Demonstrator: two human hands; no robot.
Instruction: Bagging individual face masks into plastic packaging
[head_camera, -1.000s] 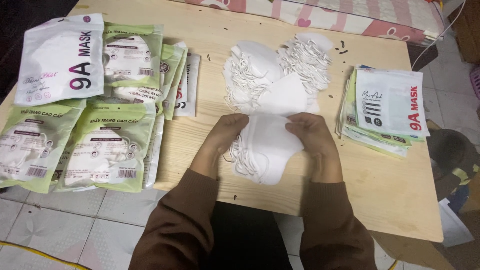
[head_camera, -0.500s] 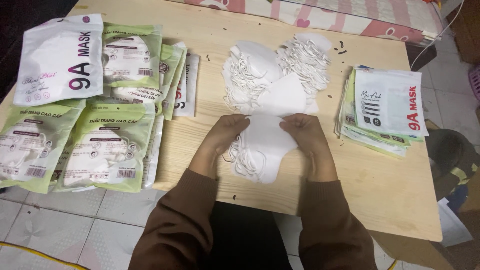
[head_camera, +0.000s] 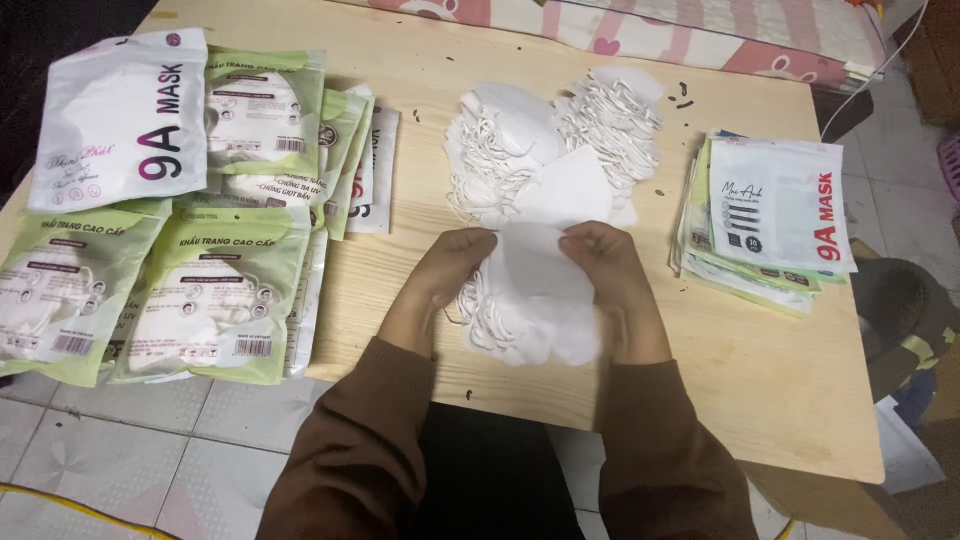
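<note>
Since the earlier frame both hands have shifted a touch toward each other on the small stack of white masks (head_camera: 530, 300); nothing else on the tabletop (head_camera: 760, 380) has changed place.

We see our left hand (head_camera: 450, 268) and right hand (head_camera: 605, 265) each pinching the top edge of the stack, the grip of each clamped on the masks, thumbs over the top mask, the other fingers hidden beneath it. The stack lies on the near middle of the tabletop, ear loops trailing out on its left side.

Just beyond sits the loose pile of masks (head_camera: 545, 150), its near edge touching or overlapping the held stack (we cannot tell which).

To the left, well apart, lie green filled packets (head_camera: 215, 300) and a white filled pouch (head_camera: 120, 115). To the right, a stack of flat empty pouches (head_camera: 770, 215).

Risks as we judge them: trailing loops could snag on the far pile and drag masks along; a pinch at one edge only may let the lower masks fan out or slide off; the stack lies close to the near tabletop edge, so a slip could drop masks to the floor.
</note>
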